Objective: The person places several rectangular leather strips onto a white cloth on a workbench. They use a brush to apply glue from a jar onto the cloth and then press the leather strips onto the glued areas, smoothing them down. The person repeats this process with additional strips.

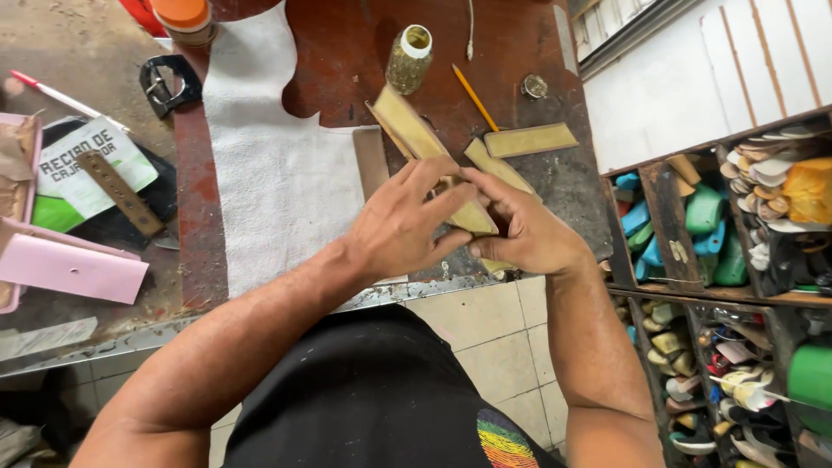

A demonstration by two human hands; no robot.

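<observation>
My left hand (406, 227) and my right hand (523, 232) meet over the near edge of a dark red worktable (347, 52). Both grip a long gold glittery strip (414, 130) that runs from the fingers up and to the left. A second gold strip (497, 166) slants out from under my right fingers. A shorter gold strip (530, 139) lies apart on the table, just beyond my right hand. The strips' near ends are hidden by my fingers.
A white sheet of material (277, 173) covers the table's left part. A glitter jar (409, 59), a yellow pencil (475, 97) and a small metal piece (535, 86) lie behind. Pink folder (74, 269) and ruler (120, 192) at left. Shelves of shoe lasts (737, 225) stand right.
</observation>
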